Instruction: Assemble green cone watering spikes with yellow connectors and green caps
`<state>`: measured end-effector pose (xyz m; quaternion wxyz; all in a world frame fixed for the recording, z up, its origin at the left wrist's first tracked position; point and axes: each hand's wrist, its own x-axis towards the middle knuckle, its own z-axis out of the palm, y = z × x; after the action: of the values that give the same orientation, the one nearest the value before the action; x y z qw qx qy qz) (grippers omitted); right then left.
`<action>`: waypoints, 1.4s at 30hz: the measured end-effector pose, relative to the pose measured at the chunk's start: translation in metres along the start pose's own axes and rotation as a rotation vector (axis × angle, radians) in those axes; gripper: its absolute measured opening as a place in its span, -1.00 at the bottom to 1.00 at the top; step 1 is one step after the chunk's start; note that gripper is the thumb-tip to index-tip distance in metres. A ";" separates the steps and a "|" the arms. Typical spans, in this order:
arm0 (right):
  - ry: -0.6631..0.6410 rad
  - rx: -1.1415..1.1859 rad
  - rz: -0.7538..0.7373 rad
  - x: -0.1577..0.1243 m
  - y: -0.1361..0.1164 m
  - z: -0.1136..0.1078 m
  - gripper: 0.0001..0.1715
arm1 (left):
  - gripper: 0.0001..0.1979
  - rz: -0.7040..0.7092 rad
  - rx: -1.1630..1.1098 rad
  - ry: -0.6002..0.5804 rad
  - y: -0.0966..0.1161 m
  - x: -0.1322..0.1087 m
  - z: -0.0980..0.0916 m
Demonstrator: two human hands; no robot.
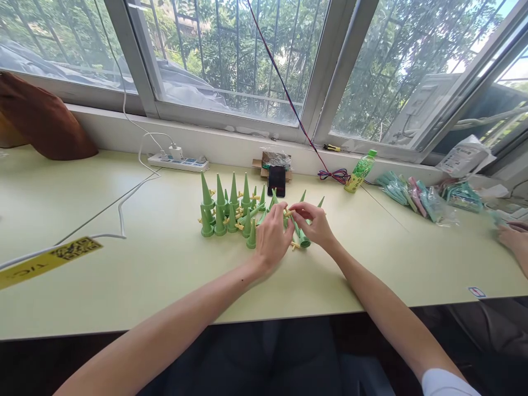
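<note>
Near the table's middle, my left hand [272, 239] is closed with its fingers curled; what they hold is hidden behind the hand. Close beside it, my right hand [314, 223] pinches a small yellow plastic piece [287, 213] between thumb and fingers, at the left hand's fingertips. Left of the hands, several green plastic cones [220, 220] stand upright in rows, with small yellow pieces sticking out from their sides. More cones are partly covered by my hands. One green cone [304, 241] lies tilted under my right hand, with another yellow piece [294, 246] by it.
Behind the cones lie a dark phone [276, 181] and an opened cardboard box [259, 165]. A power strip [179, 161] with cables is at back left. Toward the right are a green-capped bottle [360, 171], bundled wires [335, 176], plastic-wrapped packets [412, 198] and another person's hand [513, 239].
</note>
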<state>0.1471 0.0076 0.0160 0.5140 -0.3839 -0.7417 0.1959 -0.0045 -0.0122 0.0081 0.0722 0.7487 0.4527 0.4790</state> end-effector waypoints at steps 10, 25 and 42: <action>-0.021 -0.009 0.030 0.001 0.001 0.001 -0.72 | -0.69 0.009 0.050 -0.002 0.002 0.002 -0.002; -0.006 -0.111 0.097 0.002 0.003 0.001 -0.58 | -0.71 0.021 0.069 -0.026 0.000 0.001 0.000; 0.017 -0.236 0.071 0.002 0.007 0.000 -0.34 | -0.72 0.025 0.064 -0.055 0.003 -0.001 -0.001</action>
<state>0.1492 0.0140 0.0122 0.4642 -0.4694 -0.7411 0.1224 -0.0040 -0.0148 0.0099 0.0546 0.7692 0.4561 0.4442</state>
